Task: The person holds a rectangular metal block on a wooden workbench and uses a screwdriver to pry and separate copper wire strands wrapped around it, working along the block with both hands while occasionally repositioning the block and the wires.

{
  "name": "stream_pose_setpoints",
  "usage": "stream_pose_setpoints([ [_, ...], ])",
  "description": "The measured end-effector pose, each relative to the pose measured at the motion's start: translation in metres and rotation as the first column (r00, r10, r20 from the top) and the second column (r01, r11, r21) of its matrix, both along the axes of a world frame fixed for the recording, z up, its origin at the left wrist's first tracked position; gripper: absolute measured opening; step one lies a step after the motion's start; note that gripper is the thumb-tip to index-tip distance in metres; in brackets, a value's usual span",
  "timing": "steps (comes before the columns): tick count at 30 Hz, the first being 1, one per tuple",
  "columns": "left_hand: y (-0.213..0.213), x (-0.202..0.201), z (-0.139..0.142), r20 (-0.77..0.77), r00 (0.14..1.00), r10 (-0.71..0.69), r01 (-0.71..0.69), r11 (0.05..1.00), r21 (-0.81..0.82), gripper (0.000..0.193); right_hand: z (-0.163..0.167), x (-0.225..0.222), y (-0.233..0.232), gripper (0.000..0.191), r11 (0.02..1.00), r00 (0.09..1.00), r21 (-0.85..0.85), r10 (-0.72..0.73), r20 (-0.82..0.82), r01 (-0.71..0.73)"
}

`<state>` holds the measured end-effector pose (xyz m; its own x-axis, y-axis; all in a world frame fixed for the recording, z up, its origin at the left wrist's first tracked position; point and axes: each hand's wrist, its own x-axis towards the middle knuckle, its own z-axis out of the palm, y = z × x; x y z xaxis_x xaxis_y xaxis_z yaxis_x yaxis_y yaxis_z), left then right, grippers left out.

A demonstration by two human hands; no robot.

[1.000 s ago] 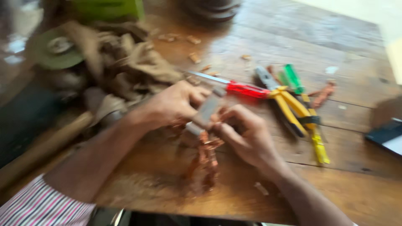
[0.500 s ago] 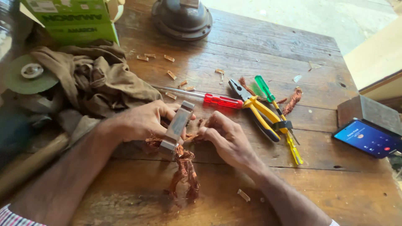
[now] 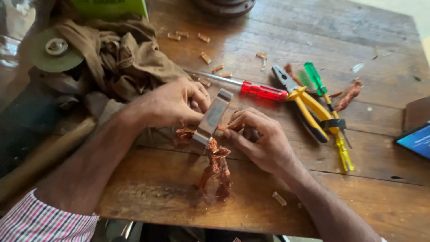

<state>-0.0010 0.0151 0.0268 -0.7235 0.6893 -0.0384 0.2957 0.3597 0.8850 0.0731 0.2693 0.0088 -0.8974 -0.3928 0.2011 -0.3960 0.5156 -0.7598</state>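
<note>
Nearest me, a twisted hank of copper wire (image 3: 217, 172) trails from the near end of the metal core (image 3: 211, 120) onto the table (image 3: 148, 197). My left hand (image 3: 172, 104) is closed on the core from the left, thumb and fingers pinching its sides, holding it tilted just above the wood at mid-table. My right hand (image 3: 262, 140) sits just right of it, fingertips pinched narrow on a bit of copper at the core's edge. I think the work goes best if the left keeps the core from twisting while the right pulls along the slot, not across it, so strands do not snap. Farther right lie yellow pliers (image 3: 304, 104) and a red screwdriver (image 3: 251, 88); far left, a brown rag (image 3: 121, 58).
</note>
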Motion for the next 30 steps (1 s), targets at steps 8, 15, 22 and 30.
stream_pose_setpoints([
  [8,-0.005,0.001,0.011,0.082,0.991,0.104,-0.095,0.990,-0.105,0.018,-0.003,-0.001,-0.003,0.013,0.996,0.985,-0.013,-0.086,0.148,0.089],
  [15,-0.002,-0.004,0.005,0.064,0.997,0.036,-0.026,0.988,-0.150,0.022,0.000,0.003,-0.007,0.015,0.999,0.991,0.004,0.051,-0.124,-0.051],
  [22,-0.005,-0.007,-0.006,0.028,1.000,-0.004,0.007,0.992,-0.123,0.018,-0.001,-0.003,0.000,0.026,0.975,0.985,-0.182,0.149,0.089,-0.131],
  [30,-0.006,-0.008,-0.005,0.020,1.000,-0.016,0.018,0.996,-0.087,0.017,-0.006,-0.018,0.020,0.026,0.906,0.905,-0.415,0.100,0.413,0.089],
])
